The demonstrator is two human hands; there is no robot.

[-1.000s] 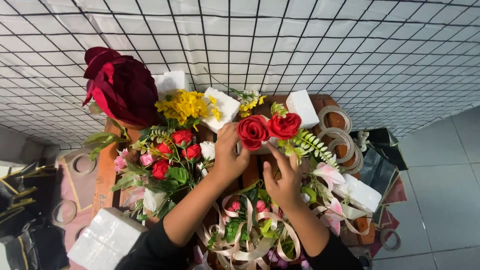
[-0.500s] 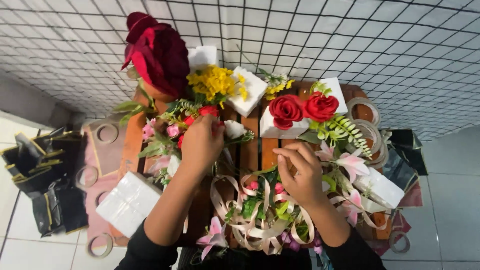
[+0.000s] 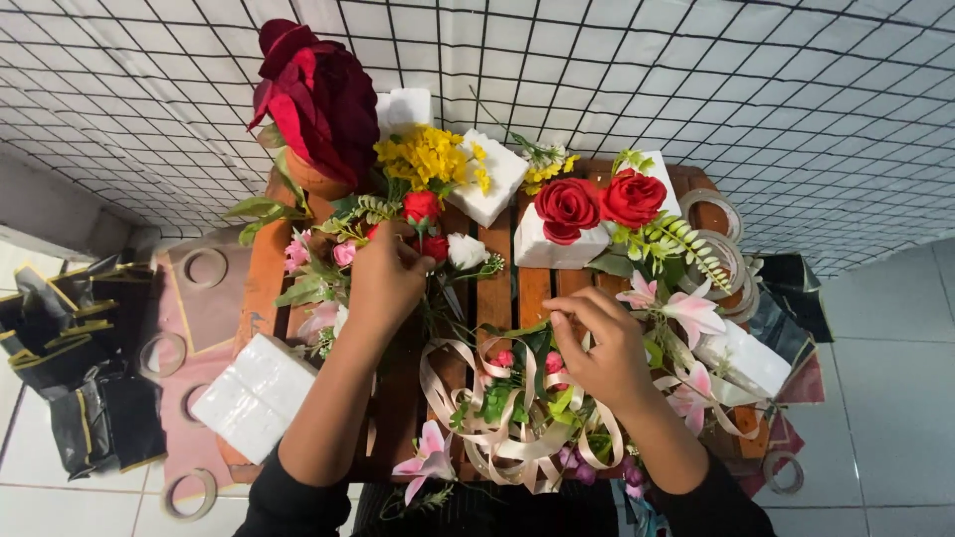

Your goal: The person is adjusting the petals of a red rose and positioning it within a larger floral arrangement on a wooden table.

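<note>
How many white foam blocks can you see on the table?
4, maybe more hidden: one front left, one under the yellow flowers, one holding two red roses, one far right by the lilies.

You are looking at a brightly and evenly lit scene under soft white light from overhead, so the white tiled wall [image 3: 597,60] reads clean, and the only shadows are faint ones tucked under the flowers and along the wooden surface [image 3: 497,288]. The wide lens bows the tile grid strongly toward the edges and corners, where straight lines curve. Focus is sharp through the centre, with the red roses [image 3: 597,204] richly saturated, the white foam blocks [image 3: 254,393] near blown out, and slight softness on your moving left hand [image 3: 383,278].
</note>
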